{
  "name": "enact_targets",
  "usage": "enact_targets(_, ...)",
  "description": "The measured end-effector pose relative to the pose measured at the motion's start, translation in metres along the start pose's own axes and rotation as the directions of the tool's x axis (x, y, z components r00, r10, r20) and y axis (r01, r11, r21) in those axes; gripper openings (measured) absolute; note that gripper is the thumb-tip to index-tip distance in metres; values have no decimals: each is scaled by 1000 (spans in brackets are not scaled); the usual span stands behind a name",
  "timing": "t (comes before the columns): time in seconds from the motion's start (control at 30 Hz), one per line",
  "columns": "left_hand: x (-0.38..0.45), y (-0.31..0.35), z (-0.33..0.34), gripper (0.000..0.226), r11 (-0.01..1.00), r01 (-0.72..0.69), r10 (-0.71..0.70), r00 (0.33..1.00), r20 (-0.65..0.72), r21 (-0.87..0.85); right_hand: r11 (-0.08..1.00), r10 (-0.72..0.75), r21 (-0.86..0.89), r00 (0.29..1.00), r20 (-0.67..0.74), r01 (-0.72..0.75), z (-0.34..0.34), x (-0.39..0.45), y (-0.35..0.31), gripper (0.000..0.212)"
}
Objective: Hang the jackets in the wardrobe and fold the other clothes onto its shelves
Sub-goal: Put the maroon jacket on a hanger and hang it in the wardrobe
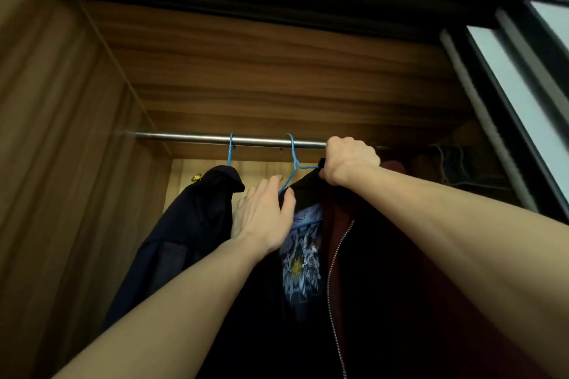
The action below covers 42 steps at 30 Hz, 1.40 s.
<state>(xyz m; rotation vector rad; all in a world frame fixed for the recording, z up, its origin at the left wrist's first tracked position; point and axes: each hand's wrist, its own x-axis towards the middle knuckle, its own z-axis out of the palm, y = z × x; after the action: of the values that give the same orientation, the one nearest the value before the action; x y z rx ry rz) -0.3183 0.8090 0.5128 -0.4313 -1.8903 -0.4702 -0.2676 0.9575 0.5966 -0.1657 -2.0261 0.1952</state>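
A metal rail [191, 138] crosses the wooden wardrobe. A blue hanger [293, 153] hooks over it and carries a black jacket [381, 271] with a silver zip and a blue printed lining. My right hand [349, 161] is shut on the jacket's collar and the hanger's arm just under the rail. My left hand [264, 212] lies flat with fingers apart against the jacket's left shoulder. To the left, a dark navy jacket [184, 224] hangs from a second blue hanger [230, 149].
The wardrobe's wooden side wall [61, 163] stands close on the left. A sliding door with a dark frame [498, 120] is on the right. Folded items [455, 160] lie dimly on a shelf at the right, behind the rail.
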Motion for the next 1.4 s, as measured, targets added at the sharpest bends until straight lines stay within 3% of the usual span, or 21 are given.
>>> enact_targets(0.27, -19, 2, -4, 47, 998, 7, -4, 999, 39, -57, 985, -134, -113, 990, -40, 128, 1, -24, -5, 28)
enact_targets(0.63, -58, 1, -25, 49, 987, 10, 3, 997, 82, -159, 925, -254, -267, 962, 100, 272, -32, -80, -8, 37)
enact_targets(0.83, -80, 14, -34, 47, 959, -5, 26, 997, 72, -282, 977, -210, -26, 977, -30, 210, -44, -119, 4, 37)
enact_targets(1.07, -132, 29, -56, 47, 929, -24, 45, 998, 49, -369, 916, -345, 168, 929, -131, 364, -24, -194, 35, 68)
enact_targets(1.4, -247, 55, -80, 52, 980, 84, -70, 994, 85, -179, 876, -322, 377, 947, -7, 301, -14, -328, 74, 71)
